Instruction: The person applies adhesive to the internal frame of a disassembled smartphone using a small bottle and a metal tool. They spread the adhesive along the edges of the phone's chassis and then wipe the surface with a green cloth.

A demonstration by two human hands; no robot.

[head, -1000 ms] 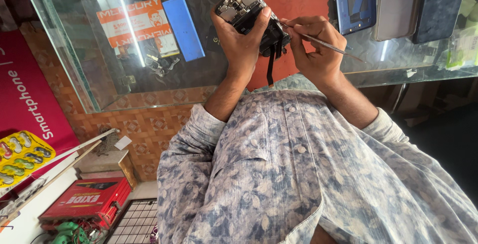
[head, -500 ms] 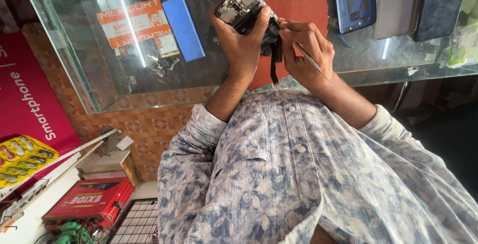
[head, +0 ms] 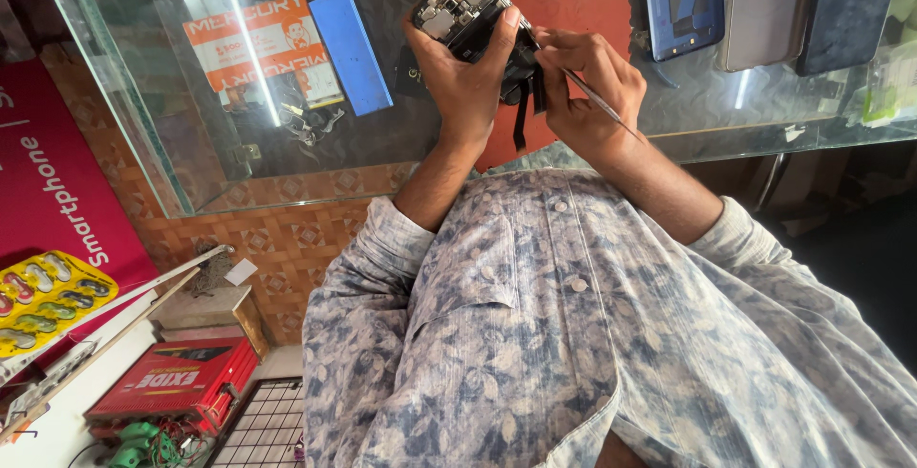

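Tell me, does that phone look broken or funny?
Yes, it looks odd. The phone in the left hand has its back off, so its inner parts show. A dark flat strip dangles loose beneath it. The right hand holds a thin metal tool against it, above the glass counter.

Left hand (head: 468, 76) rising from a bent forearm, fingers curling closed in a firm grip, right hand (head: 587, 95) meeting it just beside — fingertips pinching tightly together, both wrists angling inward, sleeves bunching at the forearms
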